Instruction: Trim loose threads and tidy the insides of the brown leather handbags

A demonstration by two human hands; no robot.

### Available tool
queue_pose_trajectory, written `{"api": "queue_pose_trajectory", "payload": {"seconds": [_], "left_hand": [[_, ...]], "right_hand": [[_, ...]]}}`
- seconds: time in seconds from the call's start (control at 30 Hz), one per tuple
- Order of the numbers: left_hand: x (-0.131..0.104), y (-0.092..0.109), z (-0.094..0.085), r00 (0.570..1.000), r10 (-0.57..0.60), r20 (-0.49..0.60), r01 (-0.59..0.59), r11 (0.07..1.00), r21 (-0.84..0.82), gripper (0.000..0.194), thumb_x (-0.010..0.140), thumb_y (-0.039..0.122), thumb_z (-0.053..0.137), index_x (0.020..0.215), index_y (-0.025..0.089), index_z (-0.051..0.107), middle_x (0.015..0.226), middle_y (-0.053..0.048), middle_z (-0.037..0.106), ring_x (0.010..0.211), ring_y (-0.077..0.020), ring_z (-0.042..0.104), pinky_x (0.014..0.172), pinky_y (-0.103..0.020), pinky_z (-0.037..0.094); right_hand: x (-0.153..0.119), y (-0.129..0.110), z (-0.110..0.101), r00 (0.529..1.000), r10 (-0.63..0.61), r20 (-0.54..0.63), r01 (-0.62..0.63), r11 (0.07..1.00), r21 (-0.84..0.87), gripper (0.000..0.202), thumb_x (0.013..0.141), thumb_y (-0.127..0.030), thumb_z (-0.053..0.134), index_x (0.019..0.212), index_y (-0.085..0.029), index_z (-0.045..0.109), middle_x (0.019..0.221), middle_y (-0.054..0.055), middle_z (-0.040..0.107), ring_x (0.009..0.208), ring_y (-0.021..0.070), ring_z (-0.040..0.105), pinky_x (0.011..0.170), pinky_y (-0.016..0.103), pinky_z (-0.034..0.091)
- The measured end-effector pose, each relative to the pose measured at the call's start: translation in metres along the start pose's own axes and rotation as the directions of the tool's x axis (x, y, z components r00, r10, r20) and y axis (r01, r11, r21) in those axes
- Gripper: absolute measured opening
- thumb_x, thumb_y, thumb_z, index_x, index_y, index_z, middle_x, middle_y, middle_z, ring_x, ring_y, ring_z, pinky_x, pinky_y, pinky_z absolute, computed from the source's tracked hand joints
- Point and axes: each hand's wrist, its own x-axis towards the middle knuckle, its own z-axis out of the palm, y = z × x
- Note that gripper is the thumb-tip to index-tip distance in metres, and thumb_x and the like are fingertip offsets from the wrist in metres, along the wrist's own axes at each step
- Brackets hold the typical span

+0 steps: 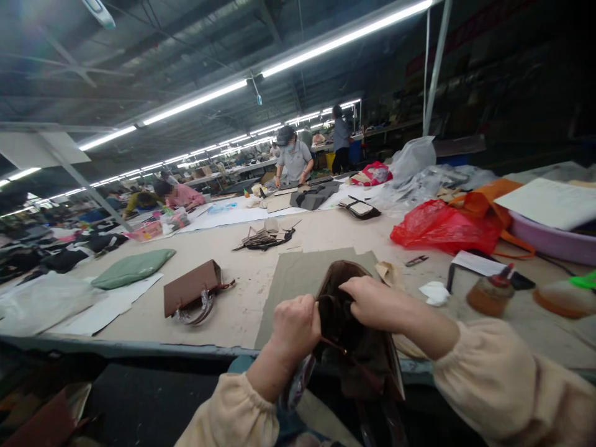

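At the table's front edge a dark brown handbag is held with its mouth up, so I look into its dark inside. My left hand is closed on the near left edge of the opening. Over the right side of the mouth, my right hand has its fingers curled in at the lining. Its fingertips are partly hidden there. Beneath the bag's far side lies a grey-green sheet. To the left, a finished-looking brown handbag with plastic-wrapped handles lies on the table.
Left are a green pouch and clear plastic. Farther back lie strap pieces and a black-and-white item. Right are a red plastic bag, a glue bottle and a purple basin. Co-workers stand beyond.
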Motion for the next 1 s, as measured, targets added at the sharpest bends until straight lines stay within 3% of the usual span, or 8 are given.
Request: {"api": "queue_pose_trajectory", "payload": {"seconds": [0.13,0.23,0.4,0.53,0.7,0.83,1.0], "left_hand": [[-0.012,0.002,0.014,0.998,-0.044,-0.045,0.043,0.999,-0.028,0.022,0.086,0.023,0.038,0.067,0.019,0.049,0.063,-0.003,0.058,0.060,-0.0165,0.055,0.056,-0.029,0.031],[-0.017,0.001,0.018,0.998,-0.013,-0.069,0.010,0.999,-0.046,0.021,0.086,0.022,0.041,0.066,0.019,0.048,0.062,-0.003,0.057,0.060,-0.0167,0.054,0.056,-0.029,0.032],[-0.023,-0.001,0.025,0.991,0.003,-0.131,-0.011,0.998,-0.057,0.022,0.085,0.021,0.042,0.064,0.020,0.046,0.060,-0.003,0.055,0.058,-0.0164,0.053,0.056,-0.030,0.031],[-0.027,-0.006,0.025,0.993,0.005,-0.121,-0.015,0.996,-0.085,0.023,0.087,0.022,0.041,0.064,0.019,0.046,0.060,-0.002,0.054,0.059,-0.0161,0.052,0.057,-0.029,0.031],[-0.035,-0.016,0.015,0.997,0.044,-0.063,-0.054,0.983,-0.175,0.024,0.088,0.022,0.039,0.065,0.019,0.046,0.061,-0.002,0.053,0.061,-0.0152,0.051,0.059,-0.028,0.033],[-0.043,-0.025,0.013,0.999,-0.008,-0.039,-0.004,0.956,-0.295,0.021,0.088,0.022,0.040,0.069,0.018,0.050,0.064,-0.002,0.054,0.064,-0.0144,0.052,0.062,-0.025,0.036],[-0.047,-0.030,0.013,0.997,-0.068,-0.034,0.053,0.938,-0.342,0.021,0.087,0.023,0.042,0.069,0.017,0.052,0.062,-0.002,0.054,0.061,-0.0136,0.052,0.060,-0.024,0.037]], "right_hand": [[-0.018,-0.035,0.015,0.985,0.124,-0.124,-0.111,0.988,0.106,0.027,0.074,-0.026,0.050,0.098,-0.015,0.057,0.095,0.012,0.064,0.091,0.0247,0.060,0.073,0.030,0.042],[-0.018,-0.046,0.027,0.960,0.245,-0.137,-0.226,0.964,0.138,0.033,0.076,-0.042,0.052,0.093,-0.014,0.053,0.084,0.013,0.065,0.082,0.0275,0.062,0.065,0.032,0.043],[-0.006,-0.050,0.041,0.950,0.287,-0.125,-0.279,0.957,0.073,0.018,0.074,-0.021,0.052,0.090,-0.013,0.053,0.081,0.012,0.065,0.077,0.0251,0.063,0.063,0.030,0.042],[-0.006,-0.043,0.038,0.963,0.214,-0.165,-0.205,0.976,0.070,0.012,0.075,-0.013,0.045,0.079,-0.016,0.056,0.086,0.009,0.064,0.084,0.0202,0.060,0.071,0.027,0.040],[-0.008,-0.027,0.033,0.943,0.166,-0.288,-0.116,0.976,0.184,0.021,0.080,-0.010,0.039,0.088,-0.018,0.057,0.075,0.003,0.064,0.074,0.0159,0.060,0.065,0.025,0.037],[0.000,-0.020,0.028,0.944,0.039,-0.327,0.045,0.968,0.246,0.019,0.084,-0.016,0.043,0.088,-0.019,0.062,0.083,0.003,0.066,0.081,0.0144,0.060,0.072,0.023,0.038],[0.013,-0.017,0.015,0.940,-0.038,-0.339,0.081,0.990,0.114,0.015,0.083,-0.025,0.051,0.080,-0.019,0.065,0.080,0.003,0.066,0.078,0.0151,0.058,0.069,0.023,0.037]]}}
